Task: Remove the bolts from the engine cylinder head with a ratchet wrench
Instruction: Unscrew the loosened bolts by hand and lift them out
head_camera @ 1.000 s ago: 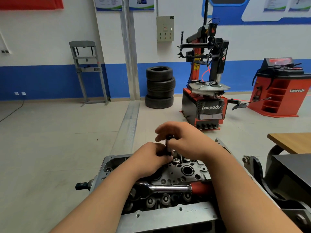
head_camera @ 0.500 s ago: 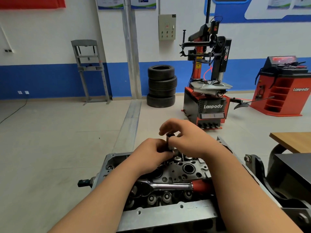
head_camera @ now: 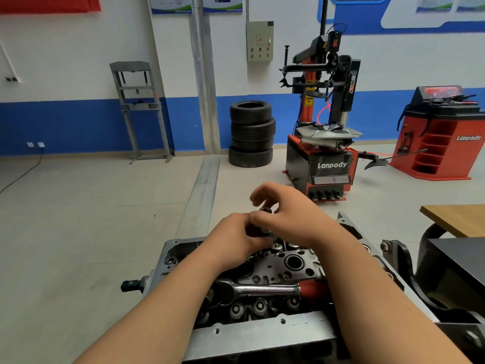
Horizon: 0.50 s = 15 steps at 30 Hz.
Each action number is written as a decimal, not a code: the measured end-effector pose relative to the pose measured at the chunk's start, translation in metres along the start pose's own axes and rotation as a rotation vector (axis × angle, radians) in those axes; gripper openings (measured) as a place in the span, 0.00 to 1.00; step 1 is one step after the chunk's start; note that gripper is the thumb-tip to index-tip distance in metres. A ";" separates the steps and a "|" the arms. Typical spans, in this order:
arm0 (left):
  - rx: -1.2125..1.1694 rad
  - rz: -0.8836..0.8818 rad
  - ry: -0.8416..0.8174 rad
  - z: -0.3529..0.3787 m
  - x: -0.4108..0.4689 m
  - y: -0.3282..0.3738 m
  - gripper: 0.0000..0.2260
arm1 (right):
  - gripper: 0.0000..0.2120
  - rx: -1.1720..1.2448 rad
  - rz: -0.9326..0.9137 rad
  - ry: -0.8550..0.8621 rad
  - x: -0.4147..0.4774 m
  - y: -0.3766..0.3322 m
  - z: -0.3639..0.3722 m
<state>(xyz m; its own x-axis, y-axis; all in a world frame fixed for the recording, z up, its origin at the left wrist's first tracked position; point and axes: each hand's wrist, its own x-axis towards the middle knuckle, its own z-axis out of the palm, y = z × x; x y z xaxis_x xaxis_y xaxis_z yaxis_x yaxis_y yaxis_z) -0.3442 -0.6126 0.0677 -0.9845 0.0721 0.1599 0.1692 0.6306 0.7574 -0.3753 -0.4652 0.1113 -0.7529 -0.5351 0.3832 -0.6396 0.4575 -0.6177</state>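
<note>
Both hands meet over the far end of the cylinder head (head_camera: 278,264). Left hand (head_camera: 236,237) has fingers curled round the lower part of a dark metal piece (head_camera: 266,210). Right hand (head_camera: 288,214) pinches its top with the fingertips. Bolt or socket, can't tell. Ratchet wrench (head_camera: 265,288) lies flat across the head at 6 o'clock from the hands, red handle toward 3 o'clock, nobody holding it. Stacked tyres (head_camera: 252,134) at 12 o'clock, tyre machine (head_camera: 325,143) at 1 o'clock.
</note>
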 end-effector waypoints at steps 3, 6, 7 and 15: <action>0.045 0.014 0.024 0.001 0.002 0.001 0.06 | 0.12 -0.118 0.012 0.073 0.000 0.003 0.002; -0.034 0.002 0.017 0.001 0.000 -0.001 0.07 | 0.06 -0.075 0.002 0.063 0.000 0.002 0.000; -0.058 0.012 0.003 0.000 -0.002 -0.002 0.06 | 0.05 -0.052 -0.006 0.037 0.000 0.001 -0.002; 0.014 0.038 0.043 0.000 0.000 0.003 0.07 | 0.09 -0.014 0.000 0.012 -0.001 -0.001 0.002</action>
<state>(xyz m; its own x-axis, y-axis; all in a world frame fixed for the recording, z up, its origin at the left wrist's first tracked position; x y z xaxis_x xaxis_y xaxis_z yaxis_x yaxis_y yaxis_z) -0.3434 -0.6108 0.0696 -0.9745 0.0630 0.2153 0.2052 0.6387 0.7416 -0.3734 -0.4665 0.1107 -0.7549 -0.5261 0.3916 -0.6414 0.4676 -0.6082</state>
